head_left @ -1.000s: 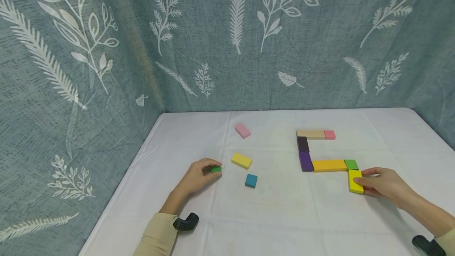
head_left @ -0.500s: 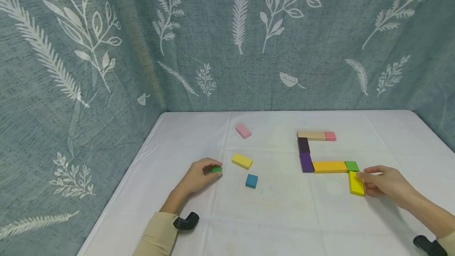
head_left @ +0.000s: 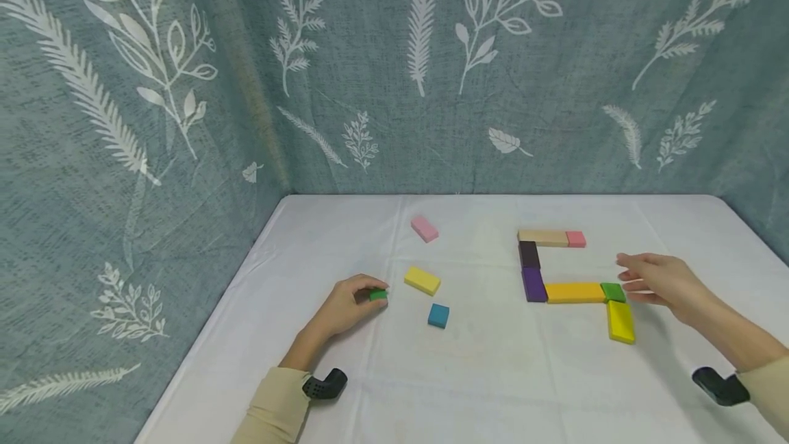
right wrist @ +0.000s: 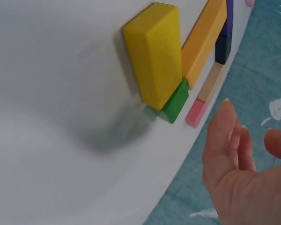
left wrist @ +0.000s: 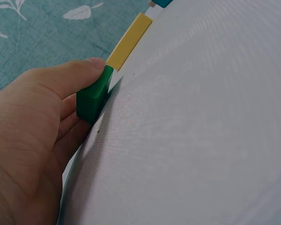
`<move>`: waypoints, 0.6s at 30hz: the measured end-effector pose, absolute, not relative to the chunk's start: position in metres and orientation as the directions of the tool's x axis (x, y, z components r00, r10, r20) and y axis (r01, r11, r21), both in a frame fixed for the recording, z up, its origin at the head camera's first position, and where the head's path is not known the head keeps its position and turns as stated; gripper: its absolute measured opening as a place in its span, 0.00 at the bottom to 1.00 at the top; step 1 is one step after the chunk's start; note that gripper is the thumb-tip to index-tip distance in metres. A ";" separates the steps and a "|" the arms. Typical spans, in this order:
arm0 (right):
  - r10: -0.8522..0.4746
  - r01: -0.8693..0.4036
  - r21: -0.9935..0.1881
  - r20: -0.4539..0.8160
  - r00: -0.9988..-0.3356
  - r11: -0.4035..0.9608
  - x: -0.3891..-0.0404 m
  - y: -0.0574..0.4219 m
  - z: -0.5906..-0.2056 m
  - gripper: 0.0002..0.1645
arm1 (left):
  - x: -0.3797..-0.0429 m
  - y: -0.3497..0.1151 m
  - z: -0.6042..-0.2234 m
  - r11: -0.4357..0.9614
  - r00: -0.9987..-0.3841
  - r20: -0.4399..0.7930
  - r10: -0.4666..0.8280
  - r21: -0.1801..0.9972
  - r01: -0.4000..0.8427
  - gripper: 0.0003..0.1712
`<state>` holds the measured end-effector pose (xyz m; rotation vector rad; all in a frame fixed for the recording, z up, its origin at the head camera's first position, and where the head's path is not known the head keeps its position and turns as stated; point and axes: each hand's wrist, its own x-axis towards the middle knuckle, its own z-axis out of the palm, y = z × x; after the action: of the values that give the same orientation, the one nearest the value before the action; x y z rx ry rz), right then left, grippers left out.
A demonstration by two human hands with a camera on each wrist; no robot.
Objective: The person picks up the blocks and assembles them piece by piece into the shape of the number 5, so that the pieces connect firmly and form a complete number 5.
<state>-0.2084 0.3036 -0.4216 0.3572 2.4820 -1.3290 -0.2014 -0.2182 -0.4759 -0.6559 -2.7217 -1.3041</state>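
My left hand (head_left: pixel 345 307) pinches a green block (left wrist: pixel 93 96) between thumb and fingers, low over the white cloth. My right hand (head_left: pixel 662 283) hovers with loosely bent fingers and nothing in them, just right of a line of blocks. Nearest to it are a small light-green block (head_left: pixel 613 292) and a bright yellow block (head_left: pixel 620 323), which lies lengthwise below the green one. From there the line runs left through an orange block (head_left: pixel 576 293), then up by a purple block (head_left: pixel 533 285) and a black block (head_left: pixel 529 255) to a tan block (head_left: pixel 542 238) and a small pink block (head_left: pixel 576 239).
Between the left hand and the line lie a loose yellow block (head_left: pixel 422 280), a blue block (head_left: pixel 438 316) and a pink block (head_left: pixel 424 229). A white cloth covers the table (head_left: pixel 481 375). Behind and to the left hangs a teal leaf-patterned curtain (head_left: pixel 394 74).
My right hand has let go of the bright yellow block, risen and moved away toward the back. That block stays beneath the green one. The left hand keeps its hold on its green block.
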 end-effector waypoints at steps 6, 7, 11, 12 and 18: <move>0.033 0.374 -0.759 -0.424 -0.905 0.533 -0.203 0.267 -0.393 0.44 | -0.201 -0.219 -0.474 0.550 -0.906 0.220 0.361 0.735 0.398 0.14; 0.025 0.373 -0.758 -0.427 -0.904 0.535 -0.202 0.263 -0.392 0.44 | -0.201 -0.219 -0.474 0.549 -0.906 0.220 0.362 0.735 0.398 0.14; 0.003 0.367 -0.765 -0.430 -0.903 0.529 -0.206 0.250 -0.392 0.42 | -0.200 -0.218 -0.473 0.547 -0.906 0.221 0.360 0.737 0.397 0.14; -0.003 0.365 -0.769 -0.431 -0.903 0.524 -0.207 0.247 -0.392 0.42 | -0.200 -0.218 -0.473 0.546 -0.905 0.224 0.362 0.735 0.401 0.13; -0.035 0.367 -0.783 -0.442 -0.896 0.502 -0.214 0.231 -0.393 0.39 | -0.200 -0.218 -0.473 0.541 -0.902 0.232 0.363 0.736 0.407 0.13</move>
<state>-0.2138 0.2312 -0.3926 0.2749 2.3470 -1.3634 -0.1997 -0.2178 -0.4728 -0.6781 -2.7125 -1.3158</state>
